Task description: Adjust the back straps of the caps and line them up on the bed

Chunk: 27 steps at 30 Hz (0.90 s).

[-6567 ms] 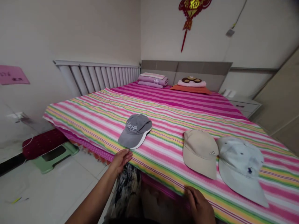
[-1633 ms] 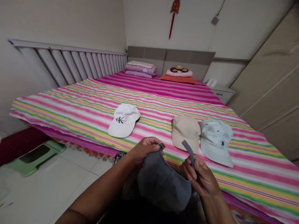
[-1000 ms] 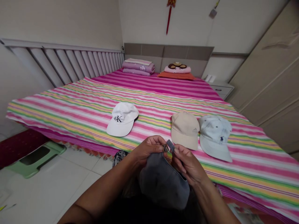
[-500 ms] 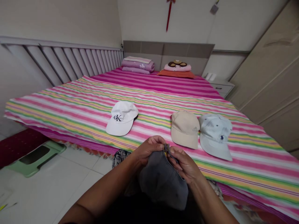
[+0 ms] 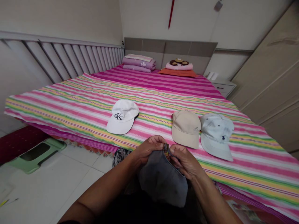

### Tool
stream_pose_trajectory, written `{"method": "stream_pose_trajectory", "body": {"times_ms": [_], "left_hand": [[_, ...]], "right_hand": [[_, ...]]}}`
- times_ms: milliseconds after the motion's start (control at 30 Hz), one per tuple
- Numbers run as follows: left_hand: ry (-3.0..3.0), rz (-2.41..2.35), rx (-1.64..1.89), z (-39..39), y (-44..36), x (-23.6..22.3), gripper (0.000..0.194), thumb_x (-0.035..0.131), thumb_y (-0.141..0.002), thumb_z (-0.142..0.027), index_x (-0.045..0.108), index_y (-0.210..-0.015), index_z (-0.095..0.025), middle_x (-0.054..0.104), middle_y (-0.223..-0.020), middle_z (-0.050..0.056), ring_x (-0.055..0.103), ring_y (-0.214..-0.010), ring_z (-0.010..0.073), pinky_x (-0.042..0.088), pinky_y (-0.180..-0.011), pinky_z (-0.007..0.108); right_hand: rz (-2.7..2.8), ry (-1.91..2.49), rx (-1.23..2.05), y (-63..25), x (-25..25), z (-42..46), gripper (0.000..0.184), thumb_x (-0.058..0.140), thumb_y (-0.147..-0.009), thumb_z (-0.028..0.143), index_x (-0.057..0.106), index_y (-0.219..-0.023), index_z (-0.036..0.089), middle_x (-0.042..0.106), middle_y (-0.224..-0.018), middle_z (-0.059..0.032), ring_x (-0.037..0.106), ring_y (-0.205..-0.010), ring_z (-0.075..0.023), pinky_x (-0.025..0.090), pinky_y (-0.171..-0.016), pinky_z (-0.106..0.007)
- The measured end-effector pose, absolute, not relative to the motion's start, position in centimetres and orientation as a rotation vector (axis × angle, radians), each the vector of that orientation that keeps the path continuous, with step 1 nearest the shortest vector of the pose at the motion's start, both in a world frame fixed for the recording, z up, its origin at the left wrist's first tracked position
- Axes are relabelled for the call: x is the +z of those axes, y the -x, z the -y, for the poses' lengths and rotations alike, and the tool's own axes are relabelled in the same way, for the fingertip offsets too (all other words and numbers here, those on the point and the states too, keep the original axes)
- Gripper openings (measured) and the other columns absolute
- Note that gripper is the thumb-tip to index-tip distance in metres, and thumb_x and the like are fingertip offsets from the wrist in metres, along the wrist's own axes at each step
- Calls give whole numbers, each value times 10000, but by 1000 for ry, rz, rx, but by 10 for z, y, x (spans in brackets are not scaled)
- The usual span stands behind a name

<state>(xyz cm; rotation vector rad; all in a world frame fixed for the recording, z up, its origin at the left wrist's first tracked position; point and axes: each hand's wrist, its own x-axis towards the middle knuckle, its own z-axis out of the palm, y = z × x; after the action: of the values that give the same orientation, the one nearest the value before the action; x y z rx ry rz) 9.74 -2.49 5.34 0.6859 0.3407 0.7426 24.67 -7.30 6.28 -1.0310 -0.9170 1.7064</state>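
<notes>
A dark grey baseball cap (image 5: 163,180) hangs between my hands, close to my body, with its back strap uppermost. My left hand (image 5: 151,148) pinches the strap beside a small metal buckle (image 5: 165,147). On the other side of the buckle, my right hand (image 5: 184,160) grips the strap and cap edge, its thumb on top. Beyond my hands, a white cap (image 5: 123,116) with black letters lies on the bed. To the right, a beige cap (image 5: 185,129) sits against a pale blue cap (image 5: 217,135), both with brims toward me.
The bed (image 5: 70,102) has a striped cover. Folded purple bedding (image 5: 139,63) and a pink pillow (image 5: 179,66) rest by the headboard (image 5: 149,46). A green stool (image 5: 37,155) stands on the tiled floor at left; a nightstand (image 5: 223,87) is at the far right.
The view has shifted slightly. Both hands keep hold of the cap's strap, and the buckle between them has turned a little. The caps on the bed have stayed put.
</notes>
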Motion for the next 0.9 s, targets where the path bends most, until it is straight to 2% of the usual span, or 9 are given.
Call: {"method": "stream_pose_trajectory", "body": {"times_ms": [267,400,500,600,733,800,900], "left_hand": [[-718,-415,784,25,-98,54,227,748,-546,-164,611,-718,-108,646,-632,19,585,-524,91,430,-522,186],[-754,-465,803,24,-95,50,233,746,-549,-172,603,-721,-107,647,-650,22,595,-548,101,438,-552,202],[-759,-457,775,22,-93,49,268,756,-530,-180,595,-732,-109,643,-654,22,598,-558,113,442,-558,215],[-796,-416,745,22,-92,51,265,752,-525,-152,575,-718,-113,629,-641,12,576,-539,96,425,-539,200],[-837,-422,736,23,-92,56,250,739,-526,-138,556,-696,-124,621,-658,9,564,-560,92,408,-548,195],[-853,-455,721,24,-91,58,244,731,-532,-177,571,-706,-121,611,-649,12,544,-541,90,389,-528,195],[-914,-481,723,24,-89,61,281,658,-621,-366,588,-676,-99,565,-575,13,475,-476,78,339,-472,198]], "right_hand": [[899,957,1578,-238,63,73,291,647,-688,363,466,-576,165,341,-357,92,207,-337,-32,115,-375,-189],[844,901,1603,-236,65,77,175,634,-703,291,523,-695,155,455,-472,66,217,-342,-13,138,-373,-176],[832,863,1601,-236,69,79,207,646,-671,232,528,-831,173,511,-586,51,286,-363,-12,199,-388,-166],[927,917,1496,-236,71,79,213,645,-670,210,517,-838,182,490,-585,60,376,-400,-33,263,-418,-171],[1032,1015,1375,-238,70,79,204,635,-685,219,518,-849,182,500,-618,51,424,-429,-51,307,-431,-184],[1050,1041,1359,-239,70,78,204,628,-690,224,518,-857,183,504,-640,46,427,-428,-49,309,-424,-184],[1110,1089,1322,-239,72,80,197,621,-694,238,525,-856,186,509,-668,36,446,-443,-53,322,-424,-187]]}}
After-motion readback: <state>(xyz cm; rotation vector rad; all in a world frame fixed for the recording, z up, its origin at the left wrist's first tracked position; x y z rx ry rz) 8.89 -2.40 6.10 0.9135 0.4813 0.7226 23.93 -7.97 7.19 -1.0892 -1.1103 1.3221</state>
